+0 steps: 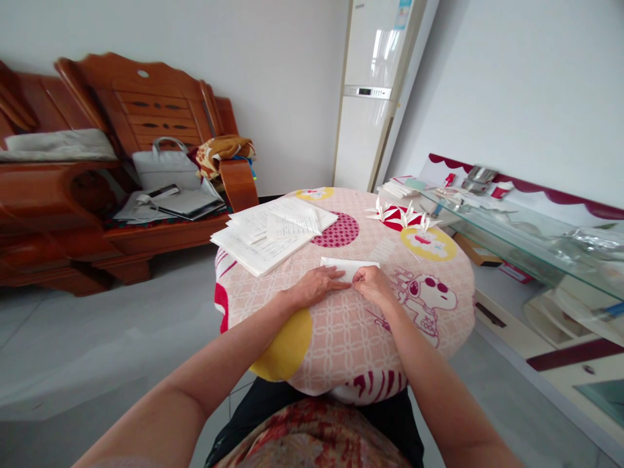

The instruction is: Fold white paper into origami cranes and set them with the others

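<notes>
Paper [344,267], white and folded into a long shape, lies near the middle of the round table [341,338], and I am looking down at it from far away through the head camera. My left hand [316,285] is on the paper's near left part, flat, with its fingers stretched out to the right. My right hand [371,284] is at the near edge of the paper, with its fingers bent and their tips close together; I cannot tell if they pinch the paper or just press on it. The two hands are very near each other. A pink cloth [324,361] covers the table, and a dog picture [436,292] is on it, close to the table's right edge. By the far left edge I see a messy pile of sheets [266,244], and the top ones have writing on them. Over by the far right edge sit some white folded paper shapes [403,216] with pointy ends. Past the table's right edge is a glass shelf [531,240] with lots of things on it.
</notes>
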The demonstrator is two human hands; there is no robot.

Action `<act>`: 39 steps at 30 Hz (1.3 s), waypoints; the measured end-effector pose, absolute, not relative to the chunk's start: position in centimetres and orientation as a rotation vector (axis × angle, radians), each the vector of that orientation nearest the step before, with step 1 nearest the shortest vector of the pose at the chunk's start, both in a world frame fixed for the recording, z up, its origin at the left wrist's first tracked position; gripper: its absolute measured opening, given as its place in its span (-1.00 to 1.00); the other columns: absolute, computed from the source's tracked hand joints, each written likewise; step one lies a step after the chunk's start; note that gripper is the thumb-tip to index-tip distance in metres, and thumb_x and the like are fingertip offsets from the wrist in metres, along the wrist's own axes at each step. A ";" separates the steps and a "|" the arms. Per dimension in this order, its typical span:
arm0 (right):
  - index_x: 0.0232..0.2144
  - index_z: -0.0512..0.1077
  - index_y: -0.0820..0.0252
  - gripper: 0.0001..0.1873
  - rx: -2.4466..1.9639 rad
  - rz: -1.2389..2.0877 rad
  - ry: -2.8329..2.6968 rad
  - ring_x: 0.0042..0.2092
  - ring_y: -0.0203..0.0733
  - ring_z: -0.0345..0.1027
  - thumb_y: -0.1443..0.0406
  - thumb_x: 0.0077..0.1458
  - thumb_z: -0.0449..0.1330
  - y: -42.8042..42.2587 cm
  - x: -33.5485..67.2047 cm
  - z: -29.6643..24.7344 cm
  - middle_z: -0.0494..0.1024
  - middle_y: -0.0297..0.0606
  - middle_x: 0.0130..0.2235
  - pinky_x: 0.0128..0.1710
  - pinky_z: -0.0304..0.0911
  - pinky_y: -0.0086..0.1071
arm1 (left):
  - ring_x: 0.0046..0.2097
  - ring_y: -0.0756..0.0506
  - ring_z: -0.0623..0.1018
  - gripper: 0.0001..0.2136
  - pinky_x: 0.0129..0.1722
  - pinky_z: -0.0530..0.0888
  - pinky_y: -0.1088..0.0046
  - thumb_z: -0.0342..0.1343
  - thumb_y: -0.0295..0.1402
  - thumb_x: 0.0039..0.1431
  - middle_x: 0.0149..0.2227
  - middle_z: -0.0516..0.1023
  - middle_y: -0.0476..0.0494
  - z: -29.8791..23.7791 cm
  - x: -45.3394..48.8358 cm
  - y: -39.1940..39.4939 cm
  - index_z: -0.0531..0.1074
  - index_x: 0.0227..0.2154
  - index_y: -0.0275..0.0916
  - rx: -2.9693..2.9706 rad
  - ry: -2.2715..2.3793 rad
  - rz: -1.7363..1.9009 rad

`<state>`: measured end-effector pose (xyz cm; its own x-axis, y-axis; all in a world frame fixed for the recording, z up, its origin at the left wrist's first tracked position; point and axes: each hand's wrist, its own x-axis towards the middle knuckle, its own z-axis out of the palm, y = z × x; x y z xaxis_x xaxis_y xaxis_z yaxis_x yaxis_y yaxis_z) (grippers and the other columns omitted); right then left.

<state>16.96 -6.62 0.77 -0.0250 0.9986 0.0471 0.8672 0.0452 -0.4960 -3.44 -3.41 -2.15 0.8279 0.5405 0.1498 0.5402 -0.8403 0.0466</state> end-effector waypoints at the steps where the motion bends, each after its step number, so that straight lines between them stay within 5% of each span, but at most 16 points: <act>1: -0.48 0.58 0.18 -0.85 -1.897 0.485 -1.933 -0.44 -0.24 0.40 0.42 -0.08 0.20 -6.6 17.1 0.9 0.58 -0.28 -0.49 -0.45 0.08 -0.43 | 0.28 -0.20 0.35 -0.52 0.24 0.25 0.21 -0.07 -0.53 0.30 0.29 0.32 -0.07 -2.2 -3.4 -3.4 0.35 0.20 0.06 3.005 0.886 0.245; 20: -0.62 0.47 0.19 -0.88 -1.992 0.638 -1.726 -0.62 -0.31 0.26 0.44 -0.21 0.15 -7.0 24.0 0.5 0.39 -0.40 -0.71 -0.57 0.03 -0.48 | 0.30 -0.18 0.31 -0.52 0.27 0.21 0.25 -0.07 -0.54 0.30 0.30 0.29 -0.06 -2.0 -3.5 -3.6 0.35 0.20 0.04 2.962 0.911 0.224; 27: -0.33 0.54 0.21 -0.75 -1.597 0.408 -1.637 -0.50 -0.24 0.37 0.35 -0.04 0.09 -6.3 22.1 -0.5 0.55 -0.31 -0.51 -0.48 0.18 -0.45 | 0.32 -0.23 0.28 -0.54 0.27 0.21 0.18 -0.10 -0.52 0.32 0.31 0.27 -0.11 -1.8 -3.3 -3.7 0.37 0.19 0.02 2.932 0.909 0.215; 39: -0.32 0.59 0.16 -0.80 -1.754 0.253 -2.098 -0.34 -0.19 0.45 0.38 0.09 0.15 -6.4 19.0 -0.7 0.64 -0.23 -0.36 -0.34 0.15 -0.42 | 0.23 -0.18 0.42 -0.59 0.22 0.34 0.20 -0.01 -0.56 0.24 0.19 0.46 -0.12 -2.4 -3.9 -3.1 0.50 0.06 -0.06 2.879 0.811 0.435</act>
<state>19.03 -6.42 -0.72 -0.1384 0.9737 0.1810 0.9028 0.1991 -0.3811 -3.85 -3.15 -2.36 0.8154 0.5262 0.2414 0.4920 -0.8496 0.1901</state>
